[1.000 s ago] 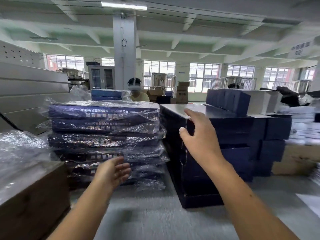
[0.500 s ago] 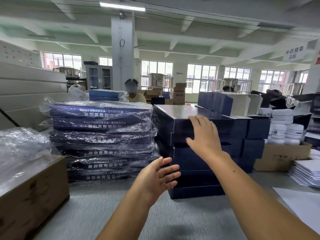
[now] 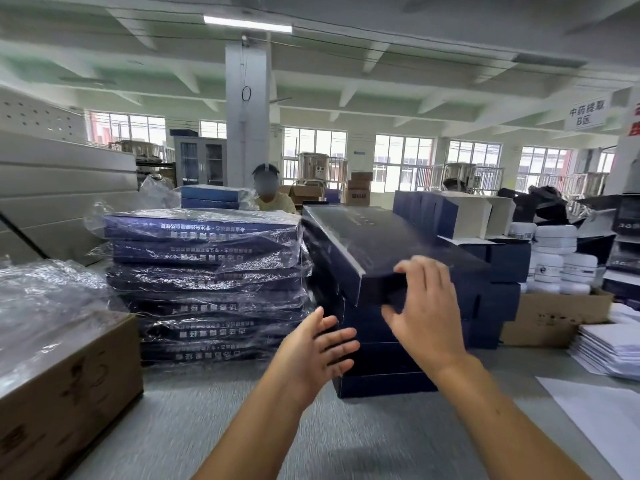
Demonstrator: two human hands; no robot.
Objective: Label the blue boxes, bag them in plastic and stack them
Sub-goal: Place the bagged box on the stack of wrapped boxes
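A stack of bare dark blue boxes [image 3: 377,362] stands on the grey table in the middle. Its top box [image 3: 374,244] is tilted, near end raised and pulled off the pile. My right hand [image 3: 427,313] grips that near end, fingers over the top edge and thumb underneath. My left hand [image 3: 317,351] hovers just left of the stack with fingers spread, holding nothing. To the left rises a pile of blue boxes wrapped in clear plastic [image 3: 207,282].
A cardboard carton [image 3: 69,396] covered with loose plastic sits at the near left. More dark boxes [image 3: 498,258], white jars [image 3: 557,258], another carton [image 3: 554,317] and white sheets [image 3: 613,348] crowd the right. A person [image 3: 270,195] sits behind the stacks.
My right hand slid from the top of the stack to its near edge and tilted the top box up. My left hand moved right, toward the bare stack.
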